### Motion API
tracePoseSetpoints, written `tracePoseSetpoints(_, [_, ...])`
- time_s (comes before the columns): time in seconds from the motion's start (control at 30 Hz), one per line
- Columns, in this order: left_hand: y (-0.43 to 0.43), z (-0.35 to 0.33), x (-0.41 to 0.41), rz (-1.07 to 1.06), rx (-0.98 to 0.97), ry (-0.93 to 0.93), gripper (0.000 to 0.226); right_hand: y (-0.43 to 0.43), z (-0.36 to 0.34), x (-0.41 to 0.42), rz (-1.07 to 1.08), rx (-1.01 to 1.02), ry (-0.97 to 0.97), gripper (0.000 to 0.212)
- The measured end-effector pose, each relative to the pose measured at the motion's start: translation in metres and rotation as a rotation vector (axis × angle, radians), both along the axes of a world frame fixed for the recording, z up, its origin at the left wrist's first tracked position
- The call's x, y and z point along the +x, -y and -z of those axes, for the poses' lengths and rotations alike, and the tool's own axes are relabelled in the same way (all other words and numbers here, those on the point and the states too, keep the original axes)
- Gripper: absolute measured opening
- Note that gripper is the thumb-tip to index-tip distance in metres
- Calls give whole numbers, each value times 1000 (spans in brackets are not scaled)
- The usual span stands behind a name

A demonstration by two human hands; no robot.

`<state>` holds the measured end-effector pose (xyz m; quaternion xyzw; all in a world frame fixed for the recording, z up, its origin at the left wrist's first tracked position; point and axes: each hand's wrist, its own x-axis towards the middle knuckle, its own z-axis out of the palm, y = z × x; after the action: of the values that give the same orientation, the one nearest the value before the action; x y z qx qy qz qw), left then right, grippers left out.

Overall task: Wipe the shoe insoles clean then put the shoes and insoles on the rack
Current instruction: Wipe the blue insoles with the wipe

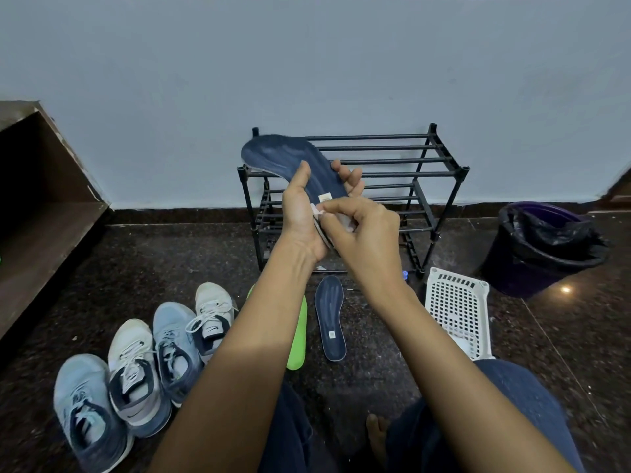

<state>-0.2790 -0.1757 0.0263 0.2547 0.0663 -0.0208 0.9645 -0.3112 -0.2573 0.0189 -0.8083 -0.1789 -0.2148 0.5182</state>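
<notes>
1. The fingers (341,209) of the right hand (365,233) are curled and pinch a small pale cloth (317,210). They press it on the heel part of a dark blue insole (283,155).
2. The left hand (300,216) grips this insole from the side, with the thumb on the top face and the other fingers behind it. The toe end points up and to the left.
3. The insole is held in the air in front of a black rack (440,165), which stands against the wall (307,63).
4. On the floor (375,370), under the arms, a second blue insole (330,319) lies beside a green insole (297,343).
5. To the left, 4 shoes (135,370) stand in a row, touching one another.
6. To the right is a white basket (457,308), and behind it a dark bin (539,254) with a black bag inside.
</notes>
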Motion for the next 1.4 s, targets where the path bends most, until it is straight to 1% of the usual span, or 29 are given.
tracePoseSetpoints(0.13, [3, 4, -4, 62, 10, -6, 46, -7, -2, 13, 55, -70, 104, 16])
tracePoseSetpoints(0.3, [-3, -3, -4, 63, 91, 27, 41, -1, 1, 13, 102, -19, 71, 15])
tracePoseSetpoints(0.43, [-6, -3, -2, 21, 121, 19, 47, 0, 4, 3, 11, 3, 64, 16])
tracePoseSetpoints(0.57, [2, 0, 0, 10, 116, -29, 47, -5, 2, 9, 44, 17, 104, 17])
tracePoseSetpoints(0.67, [11, 4, -6, 10, 187, -55, 44, -3, 2, 21, 137, -70, 132, 17])
tracePoseSetpoints(0.73, [15, 5, -8, 8, 233, -46, 43, 1, 2, 23, 211, -133, 113, 18])
tracePoseSetpoints(0.77, [15, 4, -8, 23, 235, -48, 42, 3, 3, 22, 215, -138, 101, 19])
tracePoseSetpoints(0.83, [12, 1, -8, 54, 174, -46, 44, 2, 2, 15, 150, -83, 83, 18])
tracePoseSetpoints(0.9, [9, 2, -5, 28, 102, -44, 45, 3, 1, 7, 39, -8, 19, 16])
tracePoseSetpoints(1.0, [10, 4, -5, 15, 100, -44, 47, 6, 3, 2, -14, 27, -35, 16])
tracePoseSetpoints(1.1, [13, 7, -5, 34, 107, -40, 45, 5, 4, 7, 44, 35, -20, 16])
tracePoseSetpoints(1.23, [14, 7, -5, 28, 88, -2, 41, 3, 4, 14, 164, -44, 60, 17])
tracePoseSetpoints(1.33, [15, 3, -7, 25, 89, 20, 43, 1, 5, 14, 241, -96, 159, 17])
tracePoseSetpoints(1.4, [13, 1, -6, 26, 80, 29, 45, 1, 4, 14, 281, -133, 184, 16])
